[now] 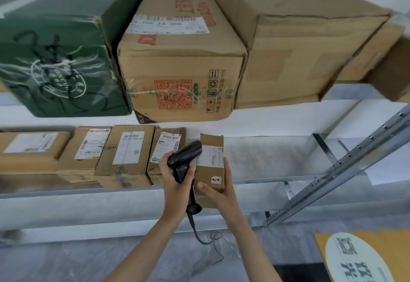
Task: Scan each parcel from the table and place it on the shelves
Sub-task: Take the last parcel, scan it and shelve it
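Your left hand (177, 182) grips the black scanner (184, 159), fingers curled round its handle; your right hand (218, 189) holds the small parcel (210, 166), thumb and fingers clasping its sides, just right of the shelf's (277, 170) parcel row (88, 155); scanner head touches the parcel's label.

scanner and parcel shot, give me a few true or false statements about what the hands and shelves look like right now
1. The left hand grips the black scanner. True.
2. The right hand holds a green box. False: it holds a small brown parcel with a white label.
3. The scanner's head points toward the parcel's label. True.
4. The upper shelf holds only brown boxes. False: a dark green box stands at its left end.
5. The lower shelf is full to the right of the held parcel. False: bare shelf shows there; the row of labelled parcels lies to the left.
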`<action>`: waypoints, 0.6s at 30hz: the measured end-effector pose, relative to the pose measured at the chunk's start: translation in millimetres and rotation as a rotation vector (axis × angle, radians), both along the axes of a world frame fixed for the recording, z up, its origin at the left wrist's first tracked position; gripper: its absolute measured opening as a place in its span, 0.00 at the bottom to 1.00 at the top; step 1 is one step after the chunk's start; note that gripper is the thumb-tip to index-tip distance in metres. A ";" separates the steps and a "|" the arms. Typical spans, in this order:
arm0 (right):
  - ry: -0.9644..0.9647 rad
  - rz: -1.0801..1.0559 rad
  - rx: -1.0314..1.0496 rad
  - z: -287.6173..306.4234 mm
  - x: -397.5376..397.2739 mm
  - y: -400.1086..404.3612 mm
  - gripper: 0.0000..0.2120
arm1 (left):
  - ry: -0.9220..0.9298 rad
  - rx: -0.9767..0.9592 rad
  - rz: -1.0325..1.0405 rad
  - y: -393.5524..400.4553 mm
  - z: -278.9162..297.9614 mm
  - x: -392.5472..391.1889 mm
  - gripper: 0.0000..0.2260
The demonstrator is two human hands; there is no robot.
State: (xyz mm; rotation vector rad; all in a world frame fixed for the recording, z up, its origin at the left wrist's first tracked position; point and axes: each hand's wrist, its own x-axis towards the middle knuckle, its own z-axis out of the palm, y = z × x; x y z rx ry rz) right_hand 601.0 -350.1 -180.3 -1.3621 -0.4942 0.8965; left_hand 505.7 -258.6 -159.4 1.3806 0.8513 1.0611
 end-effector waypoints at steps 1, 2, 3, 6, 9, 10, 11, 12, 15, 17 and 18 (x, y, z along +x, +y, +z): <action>0.007 -0.004 -0.007 -4.7 2.9 4.4 0.48 | 0.005 -0.007 0.003 1.1 -2.6 3.4 0.25; 0.020 -0.005 -0.013 -9.3 5.3 7.9 0.48 | 0.013 -0.017 0.010 1.5 -5.5 5.9 0.25; 0.037 -0.004 -0.018 -13.9 7.3 11.8 0.47 | 0.023 -0.028 0.024 2.1 -8.4 7.8 0.25; 0.036 0.035 -0.023 -26.4 14.5 20.3 0.46 | 0.045 -0.078 0.088 6.3 -16.2 13.0 0.24; -0.002 0.088 -0.026 -32.9 20.6 29.0 0.45 | 0.051 -0.132 0.126 11.6 -21.2 14.4 0.24; -0.017 0.095 -0.029 -34.6 22.0 31.8 0.45 | 0.055 -0.135 0.131 12.8 -22.1 13.4 0.24; -0.037 0.097 -0.033 -36.3 23.2 35.0 0.45 | 0.064 -0.127 0.136 13.7 -22.5 12.4 0.24; -0.061 0.098 -0.036 -37.3 24.3 37.6 0.44 | 0.077 -0.114 0.143 14.3 -22.7 11.4 0.25; -0.112 0.112 -0.024 -38.1 27.9 45.3 0.41 | 0.084 -0.118 0.182 16.9 -22.8 9.4 0.25; -0.145 0.130 -0.018 -38.3 32.3 52.7 0.40 | 0.075 -0.144 0.215 19.2 -20.8 9.1 0.25; -0.163 0.142 -0.020 -38.2 35.2 56.8 0.40 | 0.069 -0.153 0.227 20.6 -19.6 8.9 0.25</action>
